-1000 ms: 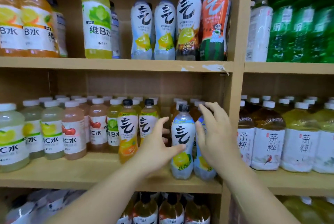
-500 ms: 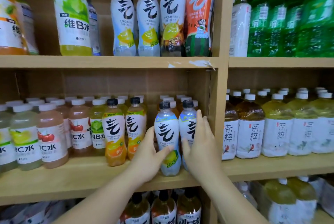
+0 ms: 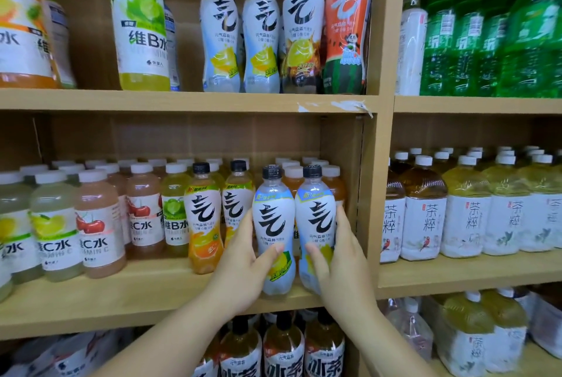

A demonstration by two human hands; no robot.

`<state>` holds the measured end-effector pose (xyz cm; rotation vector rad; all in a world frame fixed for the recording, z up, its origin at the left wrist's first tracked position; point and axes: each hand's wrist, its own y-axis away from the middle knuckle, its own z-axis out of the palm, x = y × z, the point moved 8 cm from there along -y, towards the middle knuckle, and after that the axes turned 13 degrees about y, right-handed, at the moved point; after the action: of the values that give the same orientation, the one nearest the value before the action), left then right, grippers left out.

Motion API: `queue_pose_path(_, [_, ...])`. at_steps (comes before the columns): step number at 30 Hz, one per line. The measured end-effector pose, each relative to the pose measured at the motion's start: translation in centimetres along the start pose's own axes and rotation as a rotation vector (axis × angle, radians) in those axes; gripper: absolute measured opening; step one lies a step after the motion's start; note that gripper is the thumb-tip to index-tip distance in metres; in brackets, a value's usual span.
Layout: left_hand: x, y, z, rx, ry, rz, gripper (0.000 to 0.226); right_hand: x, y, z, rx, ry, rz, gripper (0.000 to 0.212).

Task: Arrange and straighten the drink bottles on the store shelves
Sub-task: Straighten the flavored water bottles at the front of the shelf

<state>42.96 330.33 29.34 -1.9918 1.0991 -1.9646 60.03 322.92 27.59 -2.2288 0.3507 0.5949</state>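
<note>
Your fingers point(image 3: 248, 226) on the left hand point(image 3: 243, 267) curl round the pale-blue lemon bottle point(image 3: 273, 218), with the thumb laid across the front of its label. Your right hand point(image 3: 340, 261) grips the twin bottle point(image 3: 316, 212) the same way: fingers round its far side, thumb on the front.

Both bottles stand upright and touch side by side, black caps up and labels facing you. They sit at the front edge of the middle shelf point(image 3: 121, 294), in its right-hand corner, just beside the wooden upright point(image 3: 369, 194).

Just left of your left hand stand two orange-labelled bottles point(image 3: 202, 224), one at the front and one a little further back. Beyond them, rows of white-capped juice bottles point(image 3: 97, 233) run toward the shelf's left end. White-capped amber bottles point(image 3: 333, 182) fill the rows behind the pair you hold.

On the shelf above, taller bottles of the same brand point(image 3: 261, 36) line its right end. Past the upright, tea bottles point(image 3: 422, 215) crowd the neighbouring bay. Below your wrists, dark-capped bottles point(image 3: 282, 355) stand on the lower shelf.
</note>
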Motion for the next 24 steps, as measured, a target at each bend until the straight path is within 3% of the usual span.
queue_pose_path(4, [4.7,0.2,-1.9,0.024,0.028,0.104,0.057,-3.4,0.0,-2.7,0.056,-0.081,-0.07,0.084])
queue_pose_path(10, [15.3,1.0,-5.9,0.039,-0.073,0.445,0.058,-10.6,-1.4,-9.0,0.222,-0.302,-0.192,0.077])
queue_pose_path(15, [22.2,-0.9,-8.4,0.054,-0.09,0.586,0.052,-17.0,-4.3,-13.5,0.275,-0.392,-0.359,0.067])
queue_pose_path(19, [26.2,-4.8,-10.2,0.108,-0.09,0.619,0.043,-21.0,-8.1,-15.7,0.312,-0.436,-0.439,0.058])
queue_pose_path(24, [26.8,-10.6,-12.2,0.157,-0.075,0.534,0.037,-23.3,-13.4,-15.7,0.314,-0.38,-0.414,0.069])
